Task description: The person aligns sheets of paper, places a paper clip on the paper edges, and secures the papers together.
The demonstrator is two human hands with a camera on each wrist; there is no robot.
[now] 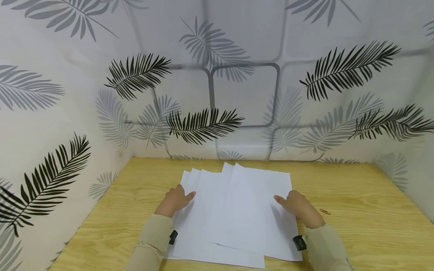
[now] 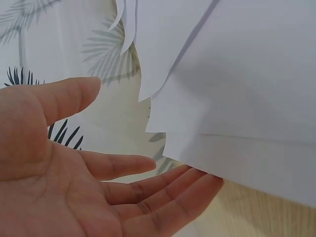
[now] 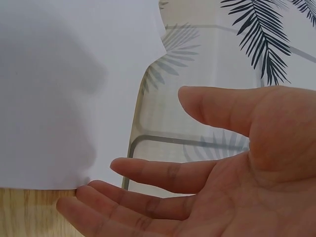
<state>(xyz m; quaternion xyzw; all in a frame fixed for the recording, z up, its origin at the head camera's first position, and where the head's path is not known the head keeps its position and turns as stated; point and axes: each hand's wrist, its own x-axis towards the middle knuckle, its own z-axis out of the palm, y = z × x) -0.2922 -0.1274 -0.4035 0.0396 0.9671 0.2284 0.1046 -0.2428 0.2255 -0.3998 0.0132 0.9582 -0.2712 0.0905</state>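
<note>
Several white sheets of paper (image 1: 244,210) lie fanned and overlapping on the wooden table, their edges out of line with one another. At the left edge of the sheets is my left hand (image 1: 175,199); in the left wrist view its fingertips (image 2: 212,183) meet the paper's edge, with the thumb held apart. My right hand (image 1: 298,205) is at the right edge. In the right wrist view its fingers (image 3: 148,197) stretch out along the paper's edge, and the thumb (image 3: 212,106) stands away from the sheets.
An orange paper clip (image 1: 324,211) lies on the table (image 1: 366,226) just right of my right hand. Behind and to the left, a pale wall covering (image 1: 247,139) with a feather-leaf pattern borders the table.
</note>
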